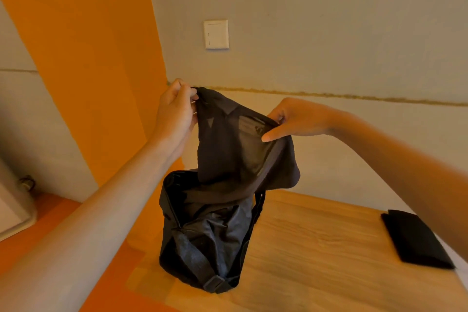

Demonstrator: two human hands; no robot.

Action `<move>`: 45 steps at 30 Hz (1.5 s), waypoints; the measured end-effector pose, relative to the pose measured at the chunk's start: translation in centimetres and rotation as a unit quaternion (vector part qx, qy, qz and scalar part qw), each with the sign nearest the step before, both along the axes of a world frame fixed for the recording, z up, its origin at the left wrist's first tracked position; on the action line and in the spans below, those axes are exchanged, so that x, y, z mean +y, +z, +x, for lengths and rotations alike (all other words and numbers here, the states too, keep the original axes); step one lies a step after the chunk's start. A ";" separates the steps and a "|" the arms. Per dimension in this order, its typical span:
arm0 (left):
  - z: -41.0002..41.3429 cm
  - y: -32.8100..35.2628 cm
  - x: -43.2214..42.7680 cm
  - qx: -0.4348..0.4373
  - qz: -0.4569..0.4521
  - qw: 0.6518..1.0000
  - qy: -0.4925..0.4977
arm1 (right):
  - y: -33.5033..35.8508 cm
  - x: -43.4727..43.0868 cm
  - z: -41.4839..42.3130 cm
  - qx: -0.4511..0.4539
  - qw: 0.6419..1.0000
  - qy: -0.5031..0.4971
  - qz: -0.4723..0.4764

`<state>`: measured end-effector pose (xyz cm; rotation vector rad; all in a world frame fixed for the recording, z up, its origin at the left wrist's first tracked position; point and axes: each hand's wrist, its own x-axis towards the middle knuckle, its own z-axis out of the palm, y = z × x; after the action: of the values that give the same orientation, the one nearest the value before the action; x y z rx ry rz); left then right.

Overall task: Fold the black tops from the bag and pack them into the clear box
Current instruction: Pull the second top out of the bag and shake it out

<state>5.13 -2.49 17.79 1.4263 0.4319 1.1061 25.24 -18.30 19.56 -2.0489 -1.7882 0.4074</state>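
A black top (235, 149) hangs in the air above an open black bag (202, 230) that stands on the wooden table (316, 248). My left hand (174, 109) pinches the top's upper left edge. At the upper right edge, by the collar label, my right hand (293, 119) pinches the fabric. The top's lower part droops over the bag's mouth. More dark fabric shows inside the bag. The clear box is not in view.
A folded black item (415, 238) lies flat at the table's right edge. An orange surface (63, 223) runs left of the table, with a white appliance (12, 205) at the far left. A grey wall with a white switch plate (216, 34) stands behind.
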 end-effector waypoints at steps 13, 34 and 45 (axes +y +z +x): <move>-0.1 -0.1 -0.1 -0.110 -0.099 0.989 0.027 | -2.0 -2.6 1.8 0.151 0.988 0.019 -0.003; 3.1 4.8 0.3 0.016 0.258 0.966 0.015 | 7.3 -9.3 7.5 0.014 0.991 -0.109 0.074; 5.5 6.0 -1.5 0.076 0.446 0.889 0.074 | 12.0 -14.1 9.5 -0.124 0.978 -0.130 0.104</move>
<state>10.59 -4.01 23.83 2.3278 0.1226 1.4047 34.77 -32.44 31.52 -2.2167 -1.5826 -0.1134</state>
